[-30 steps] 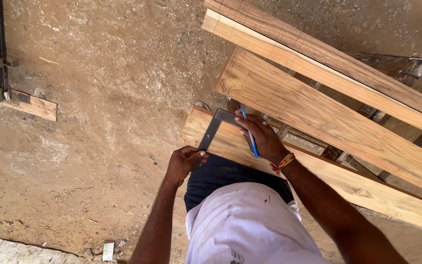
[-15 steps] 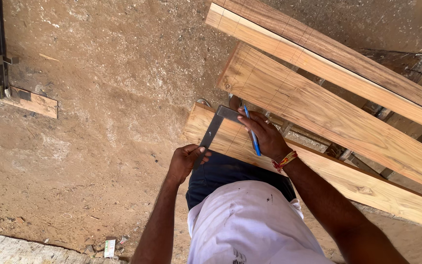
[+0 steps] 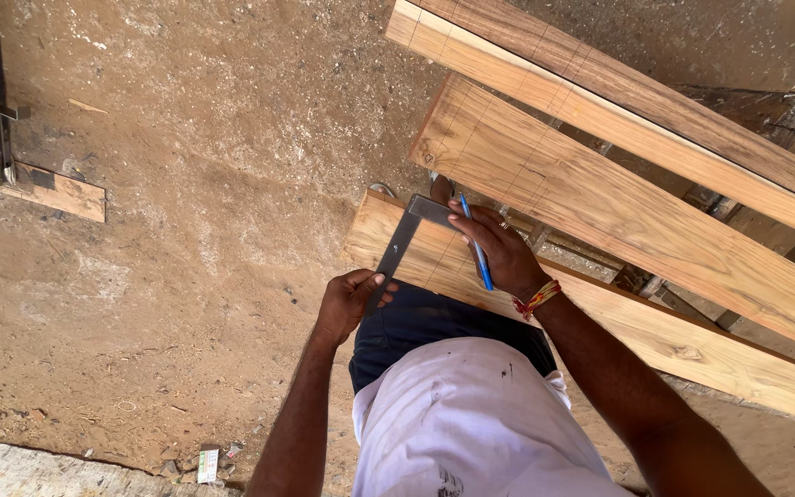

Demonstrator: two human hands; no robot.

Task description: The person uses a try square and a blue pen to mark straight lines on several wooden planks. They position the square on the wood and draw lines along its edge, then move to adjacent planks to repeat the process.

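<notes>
- Bare packed-dirt ground (image 3: 213,184) everywhere, with long wooden planks laid side by side on some low support.
- Left hand (image 3: 350,304) is closed on the near end of a metal square (image 3: 404,241), which lies flat across the nearest plank (image 3: 655,336).
- Right hand (image 3: 499,250) presses down on the square's far arm, with a blue pen (image 3: 475,247) tucked between its fingers.
- Wider plank (image 3: 600,202) just beyond; a wood offcut (image 3: 57,191) lies well off to the left.

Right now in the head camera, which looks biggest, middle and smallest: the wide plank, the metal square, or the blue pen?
1. Wide plank, by far the largest.
2. Metal square, partly under the hands, so its full size is unsure.
3. Blue pen, the smallest, thin and partly hidden in the right hand.
</notes>
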